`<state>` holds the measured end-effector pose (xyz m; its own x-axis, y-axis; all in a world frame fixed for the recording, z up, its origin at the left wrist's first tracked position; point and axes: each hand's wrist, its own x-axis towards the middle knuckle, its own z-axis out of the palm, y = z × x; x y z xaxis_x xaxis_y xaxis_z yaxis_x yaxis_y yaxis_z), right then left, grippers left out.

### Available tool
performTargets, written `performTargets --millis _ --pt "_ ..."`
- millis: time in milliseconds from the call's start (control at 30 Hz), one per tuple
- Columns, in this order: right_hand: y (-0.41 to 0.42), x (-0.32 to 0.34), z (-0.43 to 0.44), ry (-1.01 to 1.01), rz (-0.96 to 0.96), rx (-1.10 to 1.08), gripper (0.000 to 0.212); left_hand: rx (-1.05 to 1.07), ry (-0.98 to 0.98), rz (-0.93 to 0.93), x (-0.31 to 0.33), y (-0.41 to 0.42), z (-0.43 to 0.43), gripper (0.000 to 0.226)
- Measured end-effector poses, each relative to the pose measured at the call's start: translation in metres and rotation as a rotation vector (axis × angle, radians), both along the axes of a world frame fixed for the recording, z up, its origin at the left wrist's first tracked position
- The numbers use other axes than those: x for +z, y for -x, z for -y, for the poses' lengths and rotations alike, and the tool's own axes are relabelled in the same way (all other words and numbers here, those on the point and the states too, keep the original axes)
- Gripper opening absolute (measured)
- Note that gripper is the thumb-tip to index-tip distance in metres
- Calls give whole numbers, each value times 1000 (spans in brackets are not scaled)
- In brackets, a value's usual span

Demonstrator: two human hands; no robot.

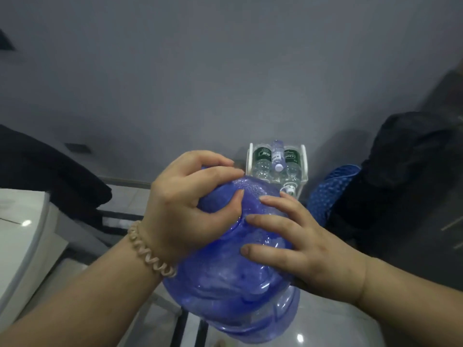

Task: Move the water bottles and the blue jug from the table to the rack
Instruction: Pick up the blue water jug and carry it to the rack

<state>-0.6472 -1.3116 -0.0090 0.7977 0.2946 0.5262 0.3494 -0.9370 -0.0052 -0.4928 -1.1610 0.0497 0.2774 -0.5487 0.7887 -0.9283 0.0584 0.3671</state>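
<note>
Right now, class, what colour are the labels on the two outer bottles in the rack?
Dark green labels, best seen in the head view.

**Dim, cool, soft at the edges**

Flat bluish-grey light here, nothing bright. The blue jug shows only faint glints along its top. Just below it, one small white glare spot flares on the glossy floor; another sits far left on the white surface. The dark shapes on either side of the jug smear into blur, and lines bow towards the edges. The bottles beyond the jug read crisp enough.
</note>
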Motion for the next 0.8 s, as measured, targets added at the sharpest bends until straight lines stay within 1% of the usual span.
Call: performTargets --millis 133,167,300,500,667,800 --pt "-61 -17 24 -30 -2 45 30 51 -35 1 -17 -55 21 16" --pt "-84 -27 34 -54 -8 50 28 50 -50 -1 -26 -80 30 16" --pt "-137 -49 53 -102 -57 81 27 70 -126 2 -42 -134 48 17" --pt "-229 -69 93 -141 -42 91 23 104 -174 14 -56 -221 87 17" --pt "-298 -78 146 -123 -27 135 30 138 -136 2 -64 -280 132 17" --pt "-342 -89 193 -124 -26 172 31 185 -156 17 -73 -315 172 17"
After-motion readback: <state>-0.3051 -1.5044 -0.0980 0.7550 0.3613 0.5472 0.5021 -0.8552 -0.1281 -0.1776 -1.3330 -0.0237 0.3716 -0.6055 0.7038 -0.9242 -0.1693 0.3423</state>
